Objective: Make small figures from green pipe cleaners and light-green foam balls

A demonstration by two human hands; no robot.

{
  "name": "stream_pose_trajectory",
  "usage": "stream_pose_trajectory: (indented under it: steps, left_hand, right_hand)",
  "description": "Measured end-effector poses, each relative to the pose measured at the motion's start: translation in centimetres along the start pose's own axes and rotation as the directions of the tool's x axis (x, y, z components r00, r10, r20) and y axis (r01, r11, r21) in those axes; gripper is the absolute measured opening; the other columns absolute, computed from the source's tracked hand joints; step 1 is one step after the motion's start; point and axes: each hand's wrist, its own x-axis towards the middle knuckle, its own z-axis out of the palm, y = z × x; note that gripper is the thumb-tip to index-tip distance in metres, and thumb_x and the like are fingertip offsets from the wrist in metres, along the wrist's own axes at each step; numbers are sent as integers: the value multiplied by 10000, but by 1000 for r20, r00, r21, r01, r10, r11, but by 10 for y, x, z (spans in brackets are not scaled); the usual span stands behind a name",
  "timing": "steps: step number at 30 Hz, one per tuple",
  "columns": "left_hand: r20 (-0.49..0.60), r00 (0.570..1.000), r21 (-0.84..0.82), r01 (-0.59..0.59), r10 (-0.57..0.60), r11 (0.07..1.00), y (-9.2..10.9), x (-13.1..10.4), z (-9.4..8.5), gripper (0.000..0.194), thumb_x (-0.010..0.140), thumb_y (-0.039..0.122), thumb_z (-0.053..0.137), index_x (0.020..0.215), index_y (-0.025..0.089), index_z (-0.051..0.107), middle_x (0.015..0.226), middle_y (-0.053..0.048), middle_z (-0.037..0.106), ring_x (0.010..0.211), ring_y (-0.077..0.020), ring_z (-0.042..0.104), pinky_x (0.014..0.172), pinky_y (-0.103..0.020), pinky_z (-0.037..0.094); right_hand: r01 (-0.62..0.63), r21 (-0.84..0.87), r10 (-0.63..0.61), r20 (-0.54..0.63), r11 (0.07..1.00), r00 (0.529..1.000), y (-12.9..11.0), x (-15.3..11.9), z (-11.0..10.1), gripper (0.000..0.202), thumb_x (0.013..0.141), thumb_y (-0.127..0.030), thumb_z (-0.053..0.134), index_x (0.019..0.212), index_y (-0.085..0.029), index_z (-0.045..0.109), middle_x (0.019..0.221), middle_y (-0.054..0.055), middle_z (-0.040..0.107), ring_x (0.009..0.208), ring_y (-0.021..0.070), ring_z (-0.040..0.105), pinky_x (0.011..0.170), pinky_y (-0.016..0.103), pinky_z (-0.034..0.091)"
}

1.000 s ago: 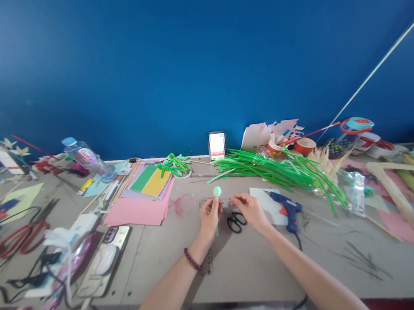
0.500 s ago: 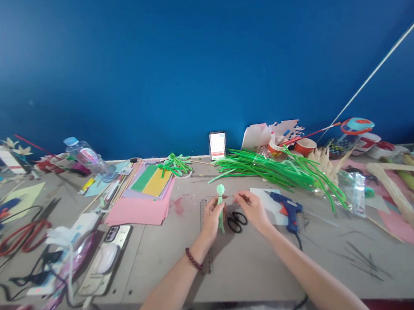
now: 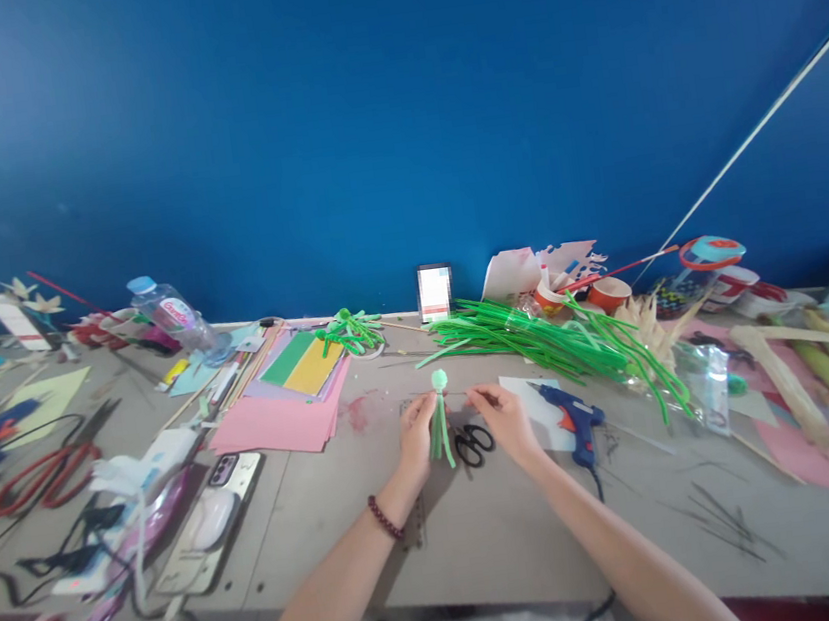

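Observation:
Between the fingers of my left hand (image 3: 415,439) is a light green pipe-cleaner bundle (image 3: 440,430), with a round knob on top and several strands hanging below. A thin dark wire (image 3: 456,393) runs sideways from the bundle's neck to my right hand (image 3: 505,420), which pinches its end. Whether the wire is wrapped around the neck I cannot tell. Black-handled scissors (image 3: 474,444) lie on the table between the hands, close to the strands. A ruler (image 3: 419,521) lies partly hidden under my left wrist.
A blue glue gun (image 3: 583,421) rests on white paper right of my right hand. Green pipe cleaners (image 3: 539,340) are heaped behind. To the left are coloured paper sheets (image 3: 277,423), a phone (image 3: 210,527) and red-handled scissors (image 3: 49,476). Cut wires (image 3: 727,519) lie at right.
The bundle's strands now hang spread out in front of my left fingers, where they were gathered closer before. My left fingers have shifted behind the bundle. The right hand has barely moved.

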Motion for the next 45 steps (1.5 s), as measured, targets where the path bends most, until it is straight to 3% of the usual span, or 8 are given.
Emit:
stream_pose_trajectory:
  steps: [18, 28, 35, 39, 45]
  left_hand:
    - [-36, 999, 10, -31, 32, 999, 2, 0, 3, 385, 567, 477, 775, 701, 141, 641, 563, 27, 586, 449, -69, 479, 451, -187, 359]
    - [-82, 997, -53, -14, 10, 999, -2, 3, 1, 402, 538, 447, 797, 754, 145, 642, 597, 29, 617, 475, -75, 524, 474, -192, 396]
    - [-49, 999, -81, 5, -9, 997, -1, 3, 0, 416, 544, 459, 794, 756, 146, 621, 550, 42, 588, 423, -76, 518, 439, -194, 399]
    - [-51, 998, -85, 19, -24, 996, 0, 3, 1, 425, 528, 455, 805, 757, 144, 627, 565, 30, 613, 429, -81, 530, 441, -198, 405]
    - [-53, 998, -87, 26, -31, 996, -4, 4, 1, 416, 518, 440, 815, 765, 146, 656, 606, 7, 656, 469, -101, 567, 480, -213, 436]
  right_hand:
    - [-34, 41, 34, -14, 999, 999, -3, -1, 0, 396, 701, -545, 614, 751, -156, 674, 682, 73, 695, 616, 186, 595, 614, 305, 474]
    - [-79, 224, 88, -30, 971, 996, -8, 3, -2, 591, 673, -689, 560, 863, -148, 703, 774, 107, 710, 548, 145, 555, 493, 269, 460]
    - [-135, 213, 135, 14, 968, 991, -5, 4, 0, 538, 618, -674, 630, 735, -151, 682, 707, 92, 702, 515, 136, 561, 455, 249, 445]
    - [-144, 210, 144, 14, 967, 989, -4, 4, 0, 510, 564, -615, 705, 775, -152, 665, 707, 73, 693, 523, 141, 575, 452, 244, 437]
    - [-94, 121, 93, 7, 988, 996, -4, 3, 0, 442, 604, -584, 677, 738, -164, 644, 604, 35, 631, 554, 167, 566, 512, 279, 438]
